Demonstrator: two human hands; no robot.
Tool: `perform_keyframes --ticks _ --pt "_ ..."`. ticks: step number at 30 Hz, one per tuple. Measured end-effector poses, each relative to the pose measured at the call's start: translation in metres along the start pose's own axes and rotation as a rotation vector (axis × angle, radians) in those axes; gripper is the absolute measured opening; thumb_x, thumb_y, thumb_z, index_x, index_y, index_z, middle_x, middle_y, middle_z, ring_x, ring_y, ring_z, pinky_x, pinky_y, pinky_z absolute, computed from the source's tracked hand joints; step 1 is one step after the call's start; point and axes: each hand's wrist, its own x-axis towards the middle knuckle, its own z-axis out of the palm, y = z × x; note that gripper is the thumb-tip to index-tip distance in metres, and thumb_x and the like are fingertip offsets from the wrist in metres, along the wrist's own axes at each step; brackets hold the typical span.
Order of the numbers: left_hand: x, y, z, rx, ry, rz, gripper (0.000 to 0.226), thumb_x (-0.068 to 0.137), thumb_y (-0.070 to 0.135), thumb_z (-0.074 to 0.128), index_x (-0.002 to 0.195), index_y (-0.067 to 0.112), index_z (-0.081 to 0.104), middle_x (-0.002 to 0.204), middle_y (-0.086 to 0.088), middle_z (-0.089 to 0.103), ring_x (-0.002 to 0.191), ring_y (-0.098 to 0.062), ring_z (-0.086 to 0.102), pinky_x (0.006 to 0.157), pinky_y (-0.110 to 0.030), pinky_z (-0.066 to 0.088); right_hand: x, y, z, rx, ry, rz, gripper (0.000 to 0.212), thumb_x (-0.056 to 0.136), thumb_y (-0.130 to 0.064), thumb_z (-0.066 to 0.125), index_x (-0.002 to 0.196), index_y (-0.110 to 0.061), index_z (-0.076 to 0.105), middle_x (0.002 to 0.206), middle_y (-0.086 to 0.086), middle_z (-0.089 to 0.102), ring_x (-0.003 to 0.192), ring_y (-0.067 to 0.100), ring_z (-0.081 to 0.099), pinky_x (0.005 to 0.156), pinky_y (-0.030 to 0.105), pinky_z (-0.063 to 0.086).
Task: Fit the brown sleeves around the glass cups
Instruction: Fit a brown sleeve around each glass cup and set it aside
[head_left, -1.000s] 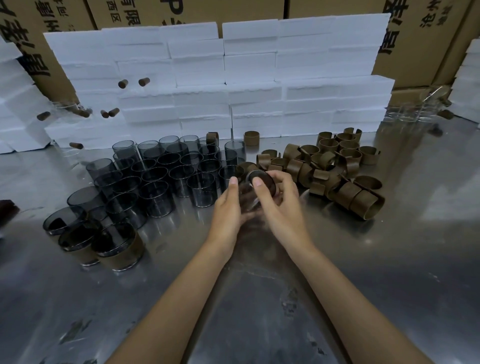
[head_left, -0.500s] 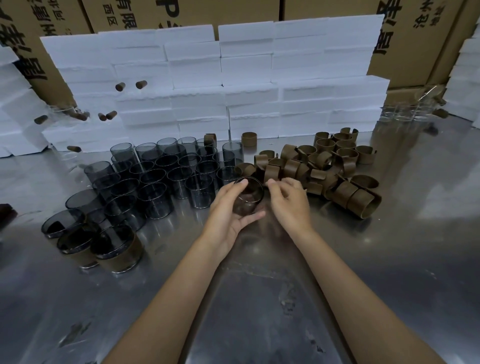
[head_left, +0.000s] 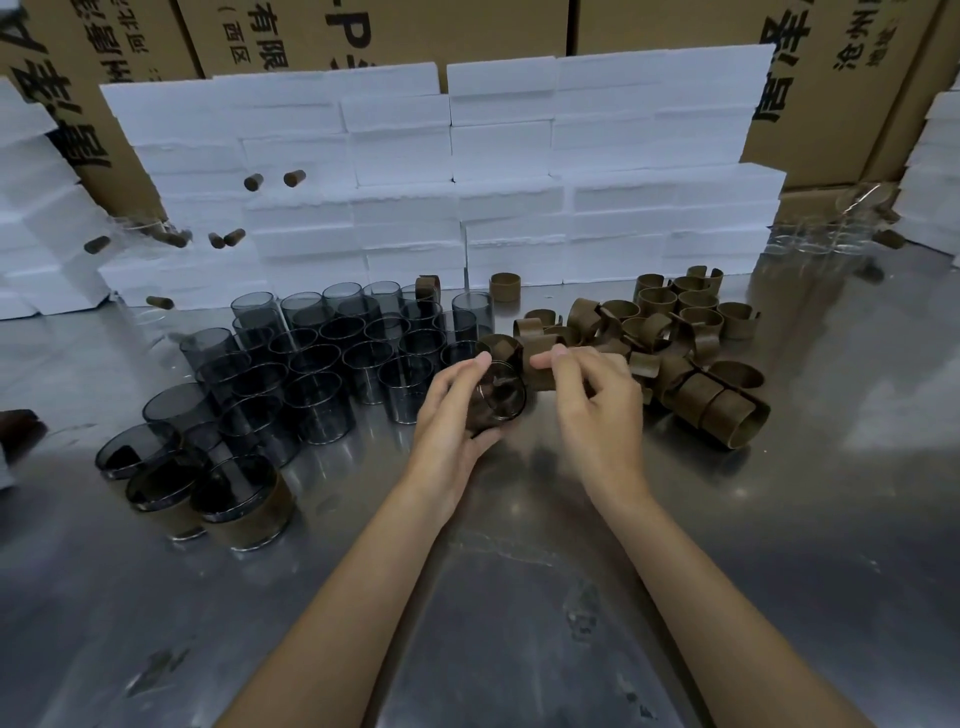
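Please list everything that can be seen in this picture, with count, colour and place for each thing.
bare glass cups: several dozen, smoky grey, clustered on the table left of centre
sleeved cups: two or three, grey glass with brown wraps, front left of the cluster
held cup: one, dark glass, in the left hand at centre
brown sleeves: a large loose pile, right of centre; one stands apart by the foam
foam blocks: many, white, stacked along the back
cardboard boxes: several, tan with black print, behind the foam
table: one, shiny metal
left hand: holds the held cup
right hand: pinches a sleeve beside the cup
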Motion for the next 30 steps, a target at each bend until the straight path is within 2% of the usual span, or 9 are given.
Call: perform_keyframes --ticks 4,6,13,17,20,22,24,27,30 --pt "-0.003 0.002 0.004 0.027 -0.091 -0.039 0.063 0.09 0.049 0.073 0.133 0.007 0.058 0.118 -0.013 0.069 0.111 -0.023 0.07 0.101 -0.044 0.056 -0.017 -0.005 0.006 -0.254 -0.135 -0.282 0.035 0.097 -0.033 0.044 0.082 -0.018 0.072 0.085 -0.015 0.069 0.098 0.006 0.054 0.099 0.038 0.035" --pt "-0.005 0.003 0.003 0.014 -0.117 -0.059 0.068 0.088 0.047 0.076 0.136 0.004 0.056 0.118 -0.014 0.068 0.114 -0.024 0.068 0.108 -0.047 0.051 -0.021 -0.005 0.008 -0.321 -0.178 -0.349 0.035 0.098 -0.033 0.042 0.084 -0.018 0.07 0.085 -0.014 0.067 0.095 0.008 0.051 0.095 0.032 0.033" --pt "-0.005 0.011 0.0 -0.051 -0.172 -0.131 0.072 0.091 0.031 0.075 0.147 -0.004 0.046 0.148 -0.03 0.051 0.14 -0.039 0.05 0.119 -0.054 0.038 -0.022 -0.005 0.007 -0.288 -0.306 -0.384 0.036 0.101 -0.03 0.042 0.095 -0.015 0.074 0.089 -0.012 0.068 0.099 0.011 0.05 0.093 0.028 0.036" --pt "-0.003 0.013 -0.003 -0.076 -0.171 -0.171 0.074 0.09 0.034 0.068 0.144 -0.011 0.045 0.137 -0.025 0.053 0.144 -0.043 0.041 0.121 -0.054 0.034 -0.022 -0.008 0.006 -0.262 -0.332 -0.401 0.036 0.1 -0.03 0.042 0.09 -0.016 0.073 0.091 -0.012 0.07 0.105 0.011 0.052 0.1 0.028 0.033" --pt "-0.004 0.013 -0.005 -0.099 -0.176 -0.177 0.07 0.092 0.038 0.067 0.142 -0.008 0.052 0.145 -0.029 0.053 0.141 -0.038 0.049 0.12 -0.051 0.038 -0.022 -0.008 0.006 -0.199 -0.331 -0.411 0.033 0.1 -0.029 0.045 0.099 -0.018 0.076 0.102 -0.014 0.073 0.112 0.009 0.053 0.101 0.029 0.034" --pt "-0.003 0.013 -0.006 -0.138 -0.147 -0.17 0.071 0.09 0.038 0.07 0.143 -0.006 0.052 0.139 -0.027 0.058 0.136 -0.035 0.055 0.115 -0.051 0.044 -0.022 -0.008 0.007 -0.142 -0.282 -0.414 0.029 0.097 -0.026 0.049 0.104 -0.019 0.076 0.107 -0.014 0.072 0.115 0.007 0.053 0.101 0.03 0.037" --pt "-0.003 0.013 -0.005 -0.188 -0.108 -0.182 0.072 0.086 0.038 0.076 0.142 -0.002 0.055 0.131 -0.024 0.064 0.129 -0.032 0.062 0.104 -0.046 0.055 -0.02 -0.008 0.007 -0.061 -0.173 -0.37 0.023 0.094 -0.021 0.055 0.106 -0.017 0.075 0.109 -0.012 0.07 0.115 0.008 0.054 0.099 0.026 0.04" --pt "-0.004 0.013 -0.004 -0.22 -0.102 -0.208 0.062 0.078 0.035 0.081 0.131 0.006 0.066 0.128 -0.021 0.069 0.118 -0.032 0.07 0.083 -0.038 0.063 -0.012 -0.008 0.003 0.114 -0.038 -0.08 0.016 0.098 -0.021 0.061 0.112 -0.021 0.068 0.114 -0.008 0.067 0.115 0.006 0.058 0.098 0.02 0.044" --pt "-0.006 0.011 0.0 -0.161 -0.153 -0.202 0.054 0.079 0.03 0.085 0.125 0.007 0.068 0.125 -0.02 0.071 0.114 -0.034 0.071 0.082 -0.04 0.063 -0.003 -0.007 -0.004 0.269 -0.127 0.267 0.019 0.1 -0.037 0.063 0.117 -0.029 0.061 0.117 -0.01 0.066 0.102 -0.012 0.062 0.082 0.007 0.047"
